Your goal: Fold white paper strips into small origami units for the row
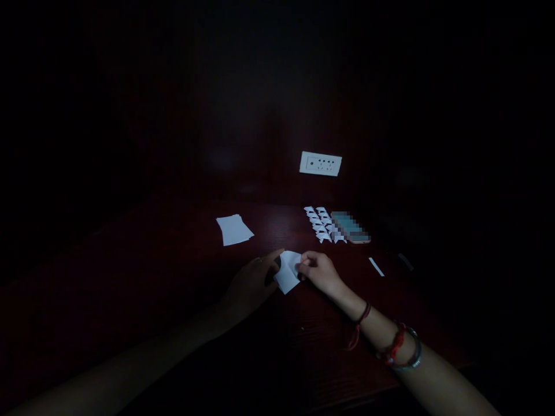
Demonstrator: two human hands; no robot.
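Between my two hands is a small white sheet of paper (288,273), tilted and slightly curved. My left hand (255,282) grips its left edge, with the thumb low and a finger at the top edge. My right hand (317,270) pinches the right edge between thumb and fingers. A stack of white paper sheets (235,230) lies on the table beyond my left hand. Past my right hand stand several small folded white paper pieces (319,224), set in rows.
A phone (352,227), partly blurred out, lies right of the folded pieces. A narrow white paper strip (376,266) rests farther right, with a fainter strip (406,262) beyond. The dark red table (329,346) meets a wall bearing a white socket panel (321,164). The surroundings are very dark.
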